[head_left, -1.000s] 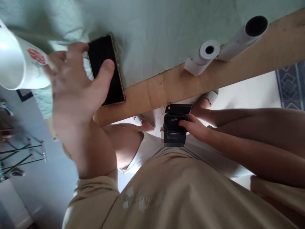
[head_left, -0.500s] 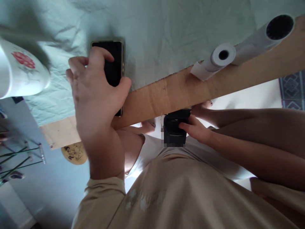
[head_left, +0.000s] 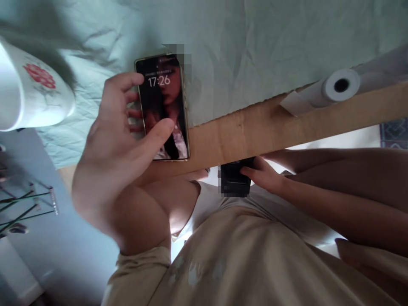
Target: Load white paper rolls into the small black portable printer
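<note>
Phone (head_left: 164, 106): flat glossy slab, gold-rimmed, screen lit. It is gripped in the left hand (head_left: 111, 148), thumb on the glass, fingers behind its left side. Long axis runs away from the table's (head_left: 255, 127) near edge, the clock end farthest; it is held over the crumpled green cloth (head_left: 255, 42) by that edge.

Black boxy device (head_left: 234, 180): held below the edge, right hand (head_left: 264, 176) curled on its side.

Paper roll (head_left: 338, 87): white cylinder on the bare wooden edge.

Cup (head_left: 28, 93): white, red flower, near the left corner.
</note>
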Tool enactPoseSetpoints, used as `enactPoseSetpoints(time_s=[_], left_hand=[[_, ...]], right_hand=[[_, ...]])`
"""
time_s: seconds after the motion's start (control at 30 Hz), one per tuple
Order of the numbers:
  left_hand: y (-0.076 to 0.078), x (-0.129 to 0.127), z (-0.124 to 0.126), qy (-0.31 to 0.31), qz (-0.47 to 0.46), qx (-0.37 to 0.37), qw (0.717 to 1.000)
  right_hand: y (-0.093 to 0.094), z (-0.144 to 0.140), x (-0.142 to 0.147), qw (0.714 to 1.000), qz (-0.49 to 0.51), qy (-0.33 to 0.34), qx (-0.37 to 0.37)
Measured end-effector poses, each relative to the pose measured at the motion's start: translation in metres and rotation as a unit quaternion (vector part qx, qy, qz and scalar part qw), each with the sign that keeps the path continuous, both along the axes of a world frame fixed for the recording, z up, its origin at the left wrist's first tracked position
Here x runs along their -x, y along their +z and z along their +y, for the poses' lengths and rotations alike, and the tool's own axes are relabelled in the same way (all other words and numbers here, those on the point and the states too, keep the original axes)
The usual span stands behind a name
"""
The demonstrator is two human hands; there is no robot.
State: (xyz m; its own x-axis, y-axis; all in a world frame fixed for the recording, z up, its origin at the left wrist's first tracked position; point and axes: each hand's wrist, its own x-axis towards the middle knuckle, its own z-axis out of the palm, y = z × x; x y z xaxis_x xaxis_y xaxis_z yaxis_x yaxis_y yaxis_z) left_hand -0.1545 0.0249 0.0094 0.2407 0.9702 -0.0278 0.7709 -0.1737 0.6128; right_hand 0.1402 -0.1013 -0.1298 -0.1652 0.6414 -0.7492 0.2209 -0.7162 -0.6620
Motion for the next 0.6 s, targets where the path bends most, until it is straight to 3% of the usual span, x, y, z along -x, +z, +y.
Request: enactPoseSetpoints(time_s=[0.1, 0.2, 0.37, 0.6], left_hand=[[-0.007, 0.023, 0.001, -0.006, -0.030, 0.020, 0.999], [-0.011, 0.032, 0.002, -0.001, -0.004, 0.020, 1.000], [-0.009, 0.026, 0.004, 0.031, 0.056, 0.024, 0.998], [-0.007, 0.020, 0.004, 0.008, 0.109, 0.000, 0.994]], right_hand=[[-0.003, 0.000, 0.003, 1.000, -0.001, 0.014, -0.007], [-0.004, -0.001, 0.004, 1.000, -0.018, 0.017, -0.010], [-0.004, -0.001, 0.007, 0.998, -0.053, 0.021, -0.009], [-0.001, 0.005, 0.012, 0.993, -0.101, 0.058, -0.015]])
